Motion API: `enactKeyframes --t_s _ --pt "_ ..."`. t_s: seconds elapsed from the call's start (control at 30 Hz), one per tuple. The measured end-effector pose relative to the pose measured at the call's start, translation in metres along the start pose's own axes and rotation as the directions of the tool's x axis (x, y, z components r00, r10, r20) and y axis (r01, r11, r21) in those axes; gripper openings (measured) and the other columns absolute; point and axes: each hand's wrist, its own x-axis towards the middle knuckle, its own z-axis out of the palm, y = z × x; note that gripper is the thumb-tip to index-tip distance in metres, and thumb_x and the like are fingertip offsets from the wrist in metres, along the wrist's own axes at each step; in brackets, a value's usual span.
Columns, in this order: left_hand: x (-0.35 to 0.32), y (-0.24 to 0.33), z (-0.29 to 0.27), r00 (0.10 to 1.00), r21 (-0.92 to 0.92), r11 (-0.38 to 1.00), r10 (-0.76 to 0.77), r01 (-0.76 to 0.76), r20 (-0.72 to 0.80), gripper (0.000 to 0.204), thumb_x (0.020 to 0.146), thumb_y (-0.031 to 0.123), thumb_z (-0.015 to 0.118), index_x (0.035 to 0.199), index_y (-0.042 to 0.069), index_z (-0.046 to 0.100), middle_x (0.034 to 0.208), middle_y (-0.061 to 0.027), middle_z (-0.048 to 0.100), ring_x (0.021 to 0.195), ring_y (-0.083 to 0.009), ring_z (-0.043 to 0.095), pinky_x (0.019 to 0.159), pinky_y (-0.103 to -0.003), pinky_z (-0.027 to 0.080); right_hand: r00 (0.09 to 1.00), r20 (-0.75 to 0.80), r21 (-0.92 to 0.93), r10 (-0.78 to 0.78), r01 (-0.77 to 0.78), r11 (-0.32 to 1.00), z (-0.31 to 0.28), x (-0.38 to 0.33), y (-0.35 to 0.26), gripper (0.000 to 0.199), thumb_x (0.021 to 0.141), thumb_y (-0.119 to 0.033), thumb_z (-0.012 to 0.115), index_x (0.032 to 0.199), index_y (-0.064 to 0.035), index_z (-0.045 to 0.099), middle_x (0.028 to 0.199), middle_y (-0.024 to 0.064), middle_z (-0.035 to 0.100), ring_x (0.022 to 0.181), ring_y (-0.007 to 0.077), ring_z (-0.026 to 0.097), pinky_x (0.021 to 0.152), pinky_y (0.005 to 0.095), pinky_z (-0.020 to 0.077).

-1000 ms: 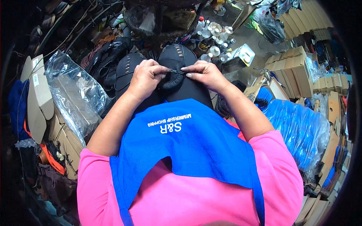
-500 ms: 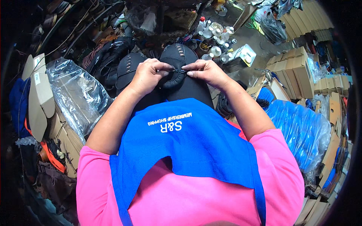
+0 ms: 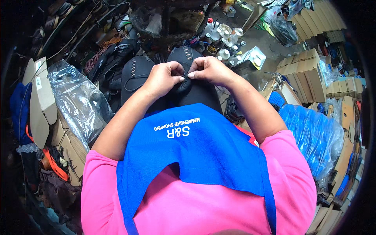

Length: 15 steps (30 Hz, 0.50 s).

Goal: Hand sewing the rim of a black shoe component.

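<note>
A black shoe upper [image 3: 182, 86] with a ridged, gathered rim rests on my black-trousered lap, close against the inner side of my right knee. At its left edge my left hand [image 3: 163, 79] is closed, thumb and forefinger pinching the rim. My right hand [image 3: 209, 71] is closed in a pinch at the upper's right side. Whatever lies between its thumb and forefinger is too small to make out. A thin dark thread [image 3: 128, 81] curves across my left knee. The fingers cover much of the upper.
White bottles and jars [image 3: 225, 39] crowd the floor ahead. To the right are stacked cardboard boxes [image 3: 303, 74] and a blue bundle in clear plastic [image 3: 309, 137]. On my left lie clear plastic sheeting [image 3: 80, 102] and beige board pieces [image 3: 43, 98]. Shoes [image 3: 58, 11] line a rack at the far left.
Both hands have turned, their fingers now more curled. Small shiny bits seen between the fingertips before are hidden now. The thread's arc over my left knee shows more plainly.
</note>
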Motion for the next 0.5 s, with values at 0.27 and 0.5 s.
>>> enactKeyframes --t_s 0.27,0.5 --pt "-0.014 -0.004 -0.025 0.975 0.489 0.851 0.221 -0.190 -0.007 0.010 0.077 0.011 0.066 0.084 0.005 0.062 0.080 -0.0142 0.061 0.081 -0.0304 0.057 0.073 -0.038 0.046 0.999 0.042 0.255 -0.002 -0.009 0.967 -0.023 0.001 0.028 0.013 0.080 -0.014 0.071 0.083 -0.0037 0.063 0.079 -0.0018 0.060 0.076 0.0063 0.055 0.072 0.0212 0.0434" --pt "-0.010 0.010 -0.018 0.997 0.260 0.965 0.008 -0.029 0.082 0.015 0.083 0.011 0.060 0.095 0.002 0.057 0.085 -0.0176 0.062 0.083 -0.0325 0.061 0.073 -0.038 0.047 0.983 -0.120 -0.076 -0.138 0.129 0.989 -0.007 -0.028 0.033 0.014 0.080 -0.015 0.072 0.083 -0.0040 0.064 0.082 -0.0017 0.051 0.079 0.0074 0.051 0.068 0.0211 0.0415"
